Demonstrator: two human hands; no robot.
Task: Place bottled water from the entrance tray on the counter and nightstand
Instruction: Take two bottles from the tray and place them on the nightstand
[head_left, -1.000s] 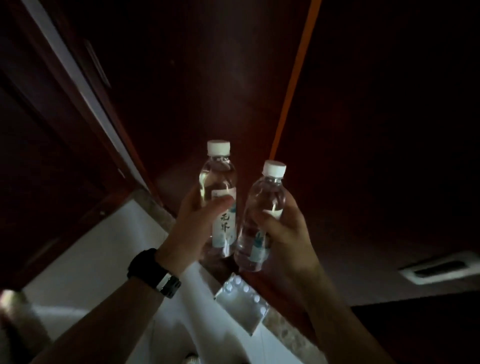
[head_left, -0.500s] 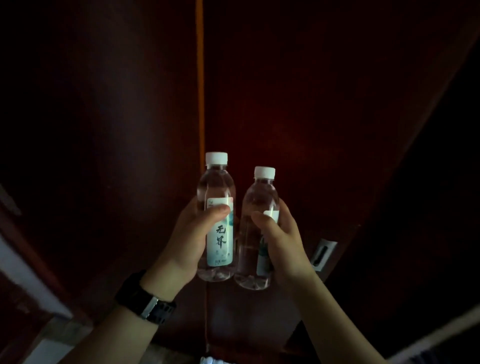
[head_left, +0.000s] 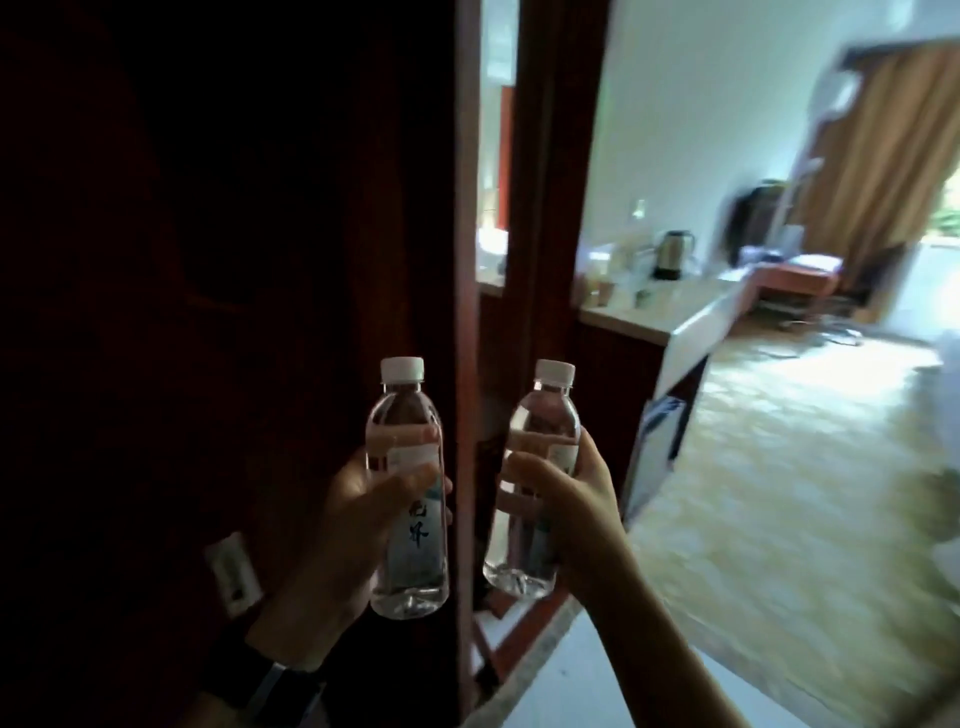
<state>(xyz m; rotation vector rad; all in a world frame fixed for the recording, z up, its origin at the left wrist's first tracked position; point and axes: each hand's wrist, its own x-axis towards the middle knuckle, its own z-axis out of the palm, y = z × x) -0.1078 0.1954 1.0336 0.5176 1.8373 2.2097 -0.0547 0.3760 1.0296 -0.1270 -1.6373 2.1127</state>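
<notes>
I hold two clear water bottles with white caps upright in front of me. My left hand grips the left bottle around its white-and-blue label. My right hand grips the right bottle at its middle. The two bottles are a short way apart. Further ahead on the right, a pale counter runs along the white wall.
A dark wooden door fills the left, with a red-brown frame post just behind the bottles. On the counter stand a metal kettle and small blurred items. Beyond lie patterned carpet, an orange seat and brown curtains.
The view has swung from dark wood panels to the doorway and the bright room beyond. Both bottles stay in my hands, now held a little further apart.
</notes>
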